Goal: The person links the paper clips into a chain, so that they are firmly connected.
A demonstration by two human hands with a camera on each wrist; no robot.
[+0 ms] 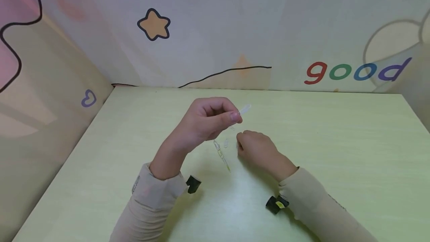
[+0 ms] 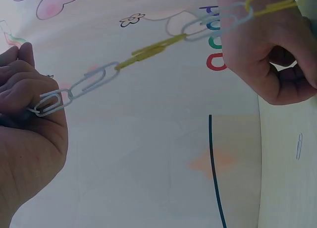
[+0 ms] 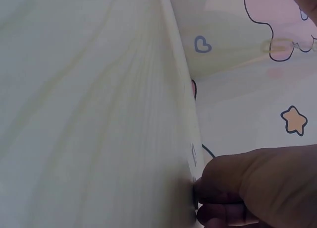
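Head view: left hand [image 1: 205, 120], raised, pinches one end of the paperclip chain [image 1: 221, 155], which hangs toward 5 o'clock to the surface [image 1: 336, 152]. Right hand [image 1: 256, 148] rests knuckles-down at its 3 o'clock, fingers curled on something I can't make out. A loose link could slip free if tugged. Walls close off 9 and 12; open room lies toward 3

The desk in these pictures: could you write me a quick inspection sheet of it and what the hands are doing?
Surface: pale green table, bare wood grain.
Job's things: paper clip chain, white and yellow links, hanging from the raised left hand.
Clutter: one loose paper clip on the table.
Hands: left hand pinches the chain's end; right hand low at the table, fingers curled, what it holds is hidden.
Cables: nothing seen.
Surroundings: cartoon wall panels, star, the word good.
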